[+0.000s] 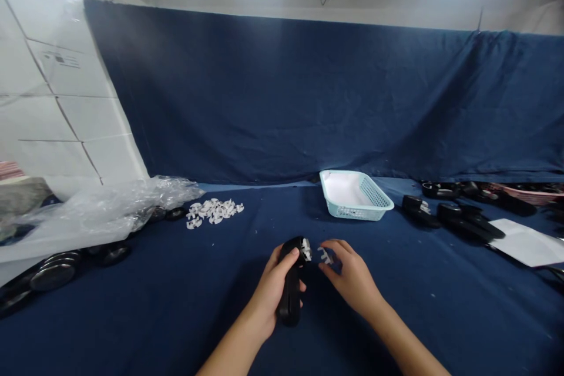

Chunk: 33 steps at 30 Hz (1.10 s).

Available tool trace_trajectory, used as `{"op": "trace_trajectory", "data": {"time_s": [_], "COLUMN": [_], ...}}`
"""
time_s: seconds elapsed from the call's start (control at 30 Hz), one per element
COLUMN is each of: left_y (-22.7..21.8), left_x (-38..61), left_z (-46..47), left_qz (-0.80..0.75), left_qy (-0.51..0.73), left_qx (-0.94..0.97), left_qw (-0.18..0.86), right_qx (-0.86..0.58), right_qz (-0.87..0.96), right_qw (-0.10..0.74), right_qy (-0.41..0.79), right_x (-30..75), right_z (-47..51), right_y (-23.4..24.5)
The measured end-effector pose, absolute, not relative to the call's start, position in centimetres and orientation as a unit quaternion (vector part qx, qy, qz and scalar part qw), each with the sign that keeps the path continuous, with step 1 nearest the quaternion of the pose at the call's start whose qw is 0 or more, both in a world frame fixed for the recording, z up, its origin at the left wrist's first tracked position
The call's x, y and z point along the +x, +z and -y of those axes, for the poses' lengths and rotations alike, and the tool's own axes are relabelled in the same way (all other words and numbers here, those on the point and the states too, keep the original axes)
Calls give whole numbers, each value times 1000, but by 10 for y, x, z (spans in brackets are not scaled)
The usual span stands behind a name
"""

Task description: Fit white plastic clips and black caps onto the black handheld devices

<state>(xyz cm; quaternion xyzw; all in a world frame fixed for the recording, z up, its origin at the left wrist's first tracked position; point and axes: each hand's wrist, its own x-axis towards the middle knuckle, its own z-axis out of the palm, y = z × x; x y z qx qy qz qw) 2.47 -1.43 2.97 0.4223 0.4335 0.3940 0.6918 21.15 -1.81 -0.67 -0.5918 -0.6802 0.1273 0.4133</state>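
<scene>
My left hand (274, 282) is wrapped round a long black plastic housing (289, 299), held upright at a slight tilt. White plastic parts (306, 249) show at the housing's upper right end. Just to the right, my right hand (350, 275) pinches a small white plastic clip (325, 256) between thumb and fingertips. A narrow gap separates the clip from the housing. Further back on the left lies a pile of similar white plastic pieces (214, 210).
A light blue basket (359, 212) with a white lining stands at the back. Several black housings (467, 224) and a white paper (531, 242) lie at the right. Clear plastic wrap (110, 205) covers black parts (55, 270) at the left. A blue cloth (273, 94) hangs behind.
</scene>
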Motion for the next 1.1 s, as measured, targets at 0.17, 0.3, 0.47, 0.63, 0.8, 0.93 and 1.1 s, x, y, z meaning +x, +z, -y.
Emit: {"op": "trace_trajectory", "data": {"time_s": [0.17,0.3,0.47,0.63,0.8,0.93,1.1], "left_y": [26,24,24,23,21,22,21], "left_x": [25,25,24,21,20,19,15], "left_z": [12,11,10,8,8,7,4], "left_qz": [-469,-471,-462,-471,-465,-467,-469], "left_qy": [387,399,407,407,415,417,427], "left_qx": [430,434,422,423,427,418,406], "left_qw": [668,655,666,658,656,659,658], "right_qx": [-590,-569,-527,-533,-522,-528,-541], "right_qz": [735,765,755,738,740,728,731], "right_qw": [315,270,341,373,368,373,342], "right_qy": [114,134,189,181,208,227,235], "right_x": [218,217,213,214,217,215,204], "right_z": [18,23,27,26,27,29,31], "right_y": [-7,-1,4,4,5,6,6]}}
